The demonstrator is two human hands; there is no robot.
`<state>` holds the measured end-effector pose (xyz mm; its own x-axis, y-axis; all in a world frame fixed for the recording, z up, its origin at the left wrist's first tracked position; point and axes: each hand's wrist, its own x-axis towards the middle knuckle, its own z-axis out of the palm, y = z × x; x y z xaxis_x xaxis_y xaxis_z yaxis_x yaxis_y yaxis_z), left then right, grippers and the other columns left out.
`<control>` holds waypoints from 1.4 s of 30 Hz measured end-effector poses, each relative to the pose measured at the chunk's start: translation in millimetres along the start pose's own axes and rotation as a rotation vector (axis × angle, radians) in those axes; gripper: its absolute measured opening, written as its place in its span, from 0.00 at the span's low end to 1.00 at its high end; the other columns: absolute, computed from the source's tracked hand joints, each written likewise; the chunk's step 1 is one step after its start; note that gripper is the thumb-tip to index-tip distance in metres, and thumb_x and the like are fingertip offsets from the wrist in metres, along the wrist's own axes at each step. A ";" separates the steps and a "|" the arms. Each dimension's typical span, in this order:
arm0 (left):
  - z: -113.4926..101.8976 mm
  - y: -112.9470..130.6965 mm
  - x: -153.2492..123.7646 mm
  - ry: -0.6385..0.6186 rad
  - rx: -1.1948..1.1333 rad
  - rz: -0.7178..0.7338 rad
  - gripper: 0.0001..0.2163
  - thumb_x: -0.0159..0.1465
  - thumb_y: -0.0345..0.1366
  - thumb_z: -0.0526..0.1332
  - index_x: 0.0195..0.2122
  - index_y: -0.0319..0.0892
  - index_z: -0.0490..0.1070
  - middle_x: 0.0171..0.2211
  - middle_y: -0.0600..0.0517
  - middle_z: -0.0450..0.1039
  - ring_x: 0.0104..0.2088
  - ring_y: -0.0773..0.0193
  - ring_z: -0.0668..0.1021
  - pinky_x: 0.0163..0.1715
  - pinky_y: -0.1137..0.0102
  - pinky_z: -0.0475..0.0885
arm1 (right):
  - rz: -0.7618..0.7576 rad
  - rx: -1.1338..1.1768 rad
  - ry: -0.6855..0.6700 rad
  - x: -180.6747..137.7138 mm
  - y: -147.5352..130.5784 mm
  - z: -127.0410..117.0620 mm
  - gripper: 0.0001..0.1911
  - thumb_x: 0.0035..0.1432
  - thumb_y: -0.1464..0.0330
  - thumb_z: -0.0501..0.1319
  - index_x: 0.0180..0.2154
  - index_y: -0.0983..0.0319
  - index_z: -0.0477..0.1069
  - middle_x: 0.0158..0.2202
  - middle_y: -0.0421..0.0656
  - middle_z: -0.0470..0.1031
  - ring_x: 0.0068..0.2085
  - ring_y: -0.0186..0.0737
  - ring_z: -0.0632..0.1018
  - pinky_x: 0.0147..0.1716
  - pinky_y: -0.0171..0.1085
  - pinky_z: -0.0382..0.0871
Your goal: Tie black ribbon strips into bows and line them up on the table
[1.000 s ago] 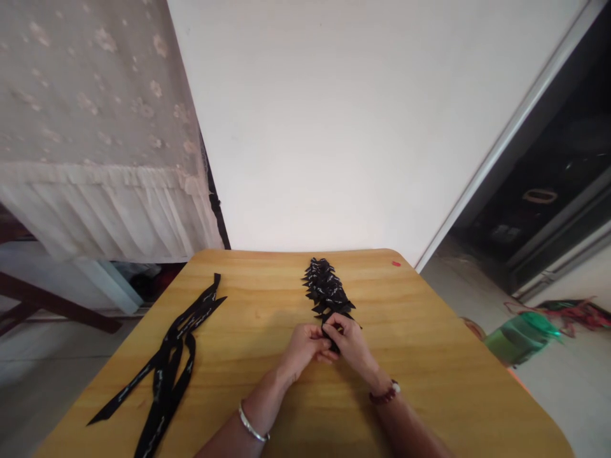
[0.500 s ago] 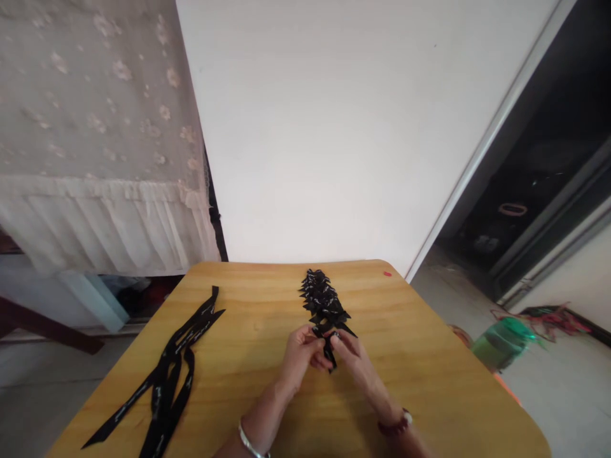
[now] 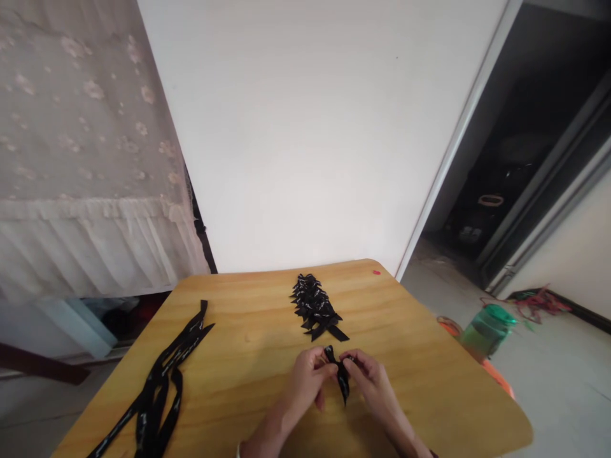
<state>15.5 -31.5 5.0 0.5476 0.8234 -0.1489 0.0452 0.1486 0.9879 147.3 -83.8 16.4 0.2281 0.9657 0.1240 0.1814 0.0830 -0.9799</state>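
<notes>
Between my two hands is a black ribbon [image 3: 343, 380] with white print, looped at the top and with a tail hanging down. My left hand [image 3: 312, 375] pinches it from the left with thumb and fingers. From the right, the fingertips of my right hand [image 3: 370, 375] are closed on the same ribbon. Just beyond my hands lies a row of black ribbon bows [image 3: 312, 302], overlapping one another toward the table's far edge. The knot of the held ribbon is partly covered by my fingers.
Several loose black ribbon strips [image 3: 160, 381] lie on the left of the wooden table [image 3: 238, 369]. A small red piece [image 3: 377, 272] is near the far right corner. A white panel [image 3: 296, 140] stands behind the table. On the floor at right is a green container [image 3: 487, 331].
My hands have drawn back toward me with the ribbon, leaving a gap between it and the row of bows. The camera view has turned slightly to the right.
</notes>
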 end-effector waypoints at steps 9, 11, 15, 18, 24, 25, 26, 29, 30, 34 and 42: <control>1.7 4.3 -7.0 0.008 0.022 -0.099 0.14 0.51 0.41 0.56 0.35 0.39 0.65 0.28 0.51 0.74 0.07 0.75 0.64 0.03 0.78 0.54 | -0.003 -0.092 -0.030 14.7 1.7 -10.2 0.10 0.47 0.65 0.56 0.19 0.63 0.65 0.17 0.38 0.66 0.22 0.33 0.66 0.22 0.31 0.60; 0.0 7.2 -12.2 0.005 0.010 -0.169 0.18 0.51 0.41 0.56 0.42 0.39 0.62 0.31 0.50 0.74 0.06 0.75 0.65 0.04 0.78 0.55 | 0.000 -0.101 -0.096 26.6 -0.9 -15.0 0.08 0.46 0.67 0.56 0.19 0.63 0.66 0.16 0.37 0.65 0.21 0.32 0.66 0.21 0.30 0.59; -6.2 7.6 -19.7 0.059 0.021 -0.289 0.25 0.50 0.38 0.57 0.50 0.39 0.54 0.37 0.46 0.72 0.07 0.74 0.66 0.05 0.77 0.56 | 0.026 -0.090 -0.213 60.7 -3.8 -21.3 0.06 0.43 0.70 0.57 0.19 0.64 0.67 0.14 0.34 0.62 0.18 0.30 0.64 0.19 0.29 0.57; -12.0 2.6 -19.3 0.114 0.047 -0.292 0.26 0.50 0.39 0.57 0.50 0.38 0.54 0.40 0.44 0.70 0.07 0.75 0.65 0.05 0.76 0.55 | 0.002 -0.103 -0.278 83.4 -0.6 -21.6 0.04 0.43 0.72 0.57 0.20 0.64 0.67 0.14 0.33 0.62 0.17 0.28 0.63 0.18 0.28 0.56; -21.8 -0.5 -12.2 0.355 0.030 -0.153 0.15 0.51 0.40 0.54 0.38 0.38 0.62 0.31 0.49 0.73 0.05 0.79 0.58 0.05 0.77 0.49 | -0.068 -0.174 -0.358 98.9 15.7 -11.1 0.05 0.44 0.73 0.56 0.21 0.64 0.69 0.14 0.34 0.63 0.17 0.28 0.63 0.17 0.28 0.55; -23.3 0.3 -11.1 0.405 0.015 -0.124 0.14 0.51 0.41 0.54 0.36 0.38 0.62 0.29 0.49 0.73 0.05 0.80 0.57 0.05 0.77 0.47 | -0.076 -0.185 -0.345 99.5 19.0 -9.0 0.05 0.44 0.73 0.56 0.21 0.64 0.69 0.15 0.34 0.63 0.18 0.28 0.63 0.17 0.28 0.56; -24.7 1.1 -10.0 0.446 0.000 -0.099 0.14 0.51 0.41 0.54 0.35 0.38 0.63 0.28 0.50 0.73 0.05 0.80 0.57 0.05 0.77 0.47 | -0.086 -0.195 -0.325 100.2 22.2 -7.2 0.05 0.43 0.73 0.56 0.21 0.64 0.69 0.15 0.34 0.64 0.19 0.29 0.64 0.18 0.28 0.56; -28.6 2.3 -7.6 0.514 -0.040 -0.056 0.14 0.50 0.43 0.55 0.33 0.38 0.64 0.26 0.51 0.72 0.06 0.79 0.56 0.05 0.78 0.47 | -0.116 -0.230 -0.270 103.2 29.8 -4.4 0.04 0.43 0.74 0.56 0.21 0.64 0.69 0.18 0.36 0.66 0.21 0.31 0.65 0.21 0.29 0.58; -29.7 2.1 -7.1 0.527 -0.052 -0.048 0.14 0.50 0.43 0.56 0.32 0.38 0.64 0.26 0.52 0.72 0.06 0.79 0.56 0.05 0.78 0.47 | -0.124 -0.242 -0.259 104.5 31.3 -4.3 0.05 0.44 0.74 0.55 0.21 0.64 0.69 0.18 0.36 0.66 0.22 0.31 0.66 0.21 0.29 0.58; -32.2 -0.9 -6.1 0.558 -0.090 -0.028 0.14 0.48 0.45 0.57 0.30 0.39 0.65 0.22 0.53 0.71 0.06 0.79 0.55 0.04 0.78 0.45 | -0.151 -0.289 -0.247 107.6 33.1 -4.2 0.05 0.44 0.73 0.55 0.22 0.63 0.69 0.18 0.36 0.66 0.22 0.32 0.66 0.21 0.29 0.57; -31.7 -6.9 -2.0 0.617 -0.050 0.051 0.17 0.48 0.48 0.57 0.30 0.39 0.65 0.20 0.56 0.67 0.07 0.78 0.55 0.05 0.78 0.47 | -0.203 -0.428 -0.165 107.9 35.0 -3.7 0.03 0.44 0.72 0.57 0.22 0.62 0.69 0.21 0.38 0.67 0.25 0.34 0.66 0.25 0.32 0.57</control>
<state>-12.4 -16.7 -2.9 -0.0367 0.9927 -0.1148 -0.0157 0.1143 0.9933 181.9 22.4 -3.9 -0.0003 0.9693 0.2458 0.5904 0.1986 -0.7823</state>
